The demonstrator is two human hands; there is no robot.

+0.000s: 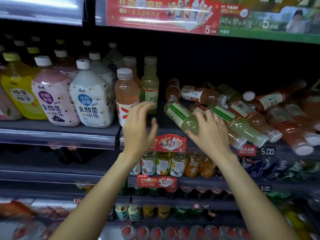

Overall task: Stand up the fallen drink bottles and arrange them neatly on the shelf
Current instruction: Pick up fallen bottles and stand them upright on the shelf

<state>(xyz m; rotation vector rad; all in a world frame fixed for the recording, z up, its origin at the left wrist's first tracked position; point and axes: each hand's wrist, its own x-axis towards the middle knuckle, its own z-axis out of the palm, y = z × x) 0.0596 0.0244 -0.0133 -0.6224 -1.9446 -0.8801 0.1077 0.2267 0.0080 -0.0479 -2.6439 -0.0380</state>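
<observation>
A person is reaching with both arms into a shop drinks shelf (57,135), where a heap of fallen bottles (259,111) is lying on the right side. The right hand (210,134) is closing around the lower body of a pale green bottle (181,115) that is tilting with its cap pointing up and back to the left; the fingers are curling over the bottle and the thumb appears to be under it, a grip that suits swinging it upright from the base end. The left hand (138,125) is hovering with fingers loosely spread and holding nothing, just in front of an upright orange bottle (125,94) and an upright green bottle (149,84). It seems to be waiting beside the bare patch of shelf between those standing bottles and the heap, probably to steady the next one as it lands. The bottles already standing are forming short rows at the left of that gap, next to larger white and pink cartons of yogurt drink (91,99). Most of the heap is lying crossed, caps facing outward toward the shelf edge, so the job looks to be at an early stage.
</observation>
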